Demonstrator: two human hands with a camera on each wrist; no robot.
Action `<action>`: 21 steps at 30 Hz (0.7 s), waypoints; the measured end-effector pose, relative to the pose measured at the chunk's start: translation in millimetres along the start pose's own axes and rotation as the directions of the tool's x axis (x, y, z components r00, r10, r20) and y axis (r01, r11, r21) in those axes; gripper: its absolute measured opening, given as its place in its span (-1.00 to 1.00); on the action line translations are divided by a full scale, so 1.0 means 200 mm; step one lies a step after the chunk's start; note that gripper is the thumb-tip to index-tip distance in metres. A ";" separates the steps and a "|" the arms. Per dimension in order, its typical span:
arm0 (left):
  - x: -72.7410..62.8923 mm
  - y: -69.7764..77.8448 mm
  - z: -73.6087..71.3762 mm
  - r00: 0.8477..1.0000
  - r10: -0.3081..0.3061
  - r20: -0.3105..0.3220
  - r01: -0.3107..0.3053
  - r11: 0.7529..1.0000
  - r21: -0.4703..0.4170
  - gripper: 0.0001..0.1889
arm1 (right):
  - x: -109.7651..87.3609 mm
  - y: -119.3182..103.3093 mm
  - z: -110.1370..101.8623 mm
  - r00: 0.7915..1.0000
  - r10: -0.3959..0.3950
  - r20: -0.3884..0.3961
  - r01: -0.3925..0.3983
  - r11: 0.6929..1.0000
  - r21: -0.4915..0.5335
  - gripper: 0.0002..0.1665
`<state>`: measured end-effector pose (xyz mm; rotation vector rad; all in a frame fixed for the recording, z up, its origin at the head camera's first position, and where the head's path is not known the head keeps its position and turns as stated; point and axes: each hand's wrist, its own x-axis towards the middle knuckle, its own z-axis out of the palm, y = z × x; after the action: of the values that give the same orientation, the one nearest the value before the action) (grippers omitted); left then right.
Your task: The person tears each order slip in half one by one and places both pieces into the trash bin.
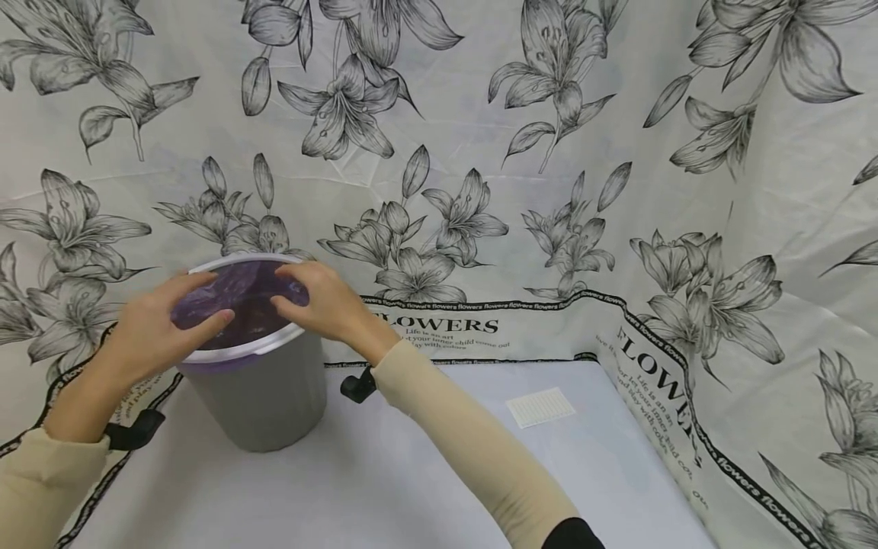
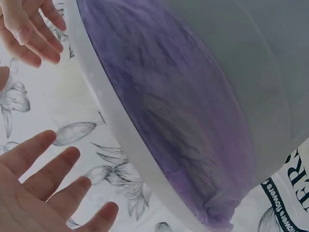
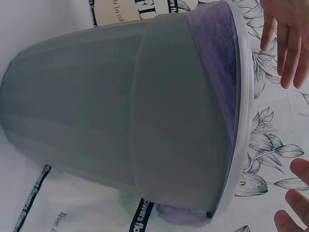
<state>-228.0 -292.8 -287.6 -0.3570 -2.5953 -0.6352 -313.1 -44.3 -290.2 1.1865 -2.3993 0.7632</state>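
A grey trash bin (image 1: 267, 404) with a white rim (image 1: 274, 339) stands upright on the table at the left. A thin purple trash bag (image 1: 240, 293) lines it, and its edge folds over the outside below the rim, as the left wrist view shows with the overhanging film (image 2: 169, 96). My left hand (image 1: 161, 324) is over the left side of the mouth, fingers spread. Over the right side is my right hand (image 1: 325, 301), its fingers loosely bent toward the left one. Both wrist views show the hands just above the rim, holding nothing. The bin's bottom inside is hidden.
A small white card with a fine grid (image 1: 540, 408) lies on the white table (image 1: 439, 473) to the right. Floral cloth (image 1: 439, 114) hangs behind and along both sides, its printed border meeting the table edge. Dark wrist cameras (image 1: 358, 386) sit below each wrist.
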 end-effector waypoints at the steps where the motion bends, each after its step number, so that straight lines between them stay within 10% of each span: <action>1: -0.01 0.01 0.00 1.000 0.007 0.009 -0.007 1.000 0.008 -0.23 | -0.02 0.00 -0.01 1.000 -0.004 0.003 0.004 1.000 -0.006 -0.44; 21: -0.12 0.36 0.27 0.916 0.379 -0.131 -0.370 0.925 0.092 -0.22 | -0.59 0.29 -0.11 1.000 0.005 0.015 -0.005 0.999 -0.034 -0.39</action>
<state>-201.5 -207.8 -314.8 -0.7366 -2.3111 -0.4209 -288.6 69.8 -353.2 1.1779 -2.4190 0.7147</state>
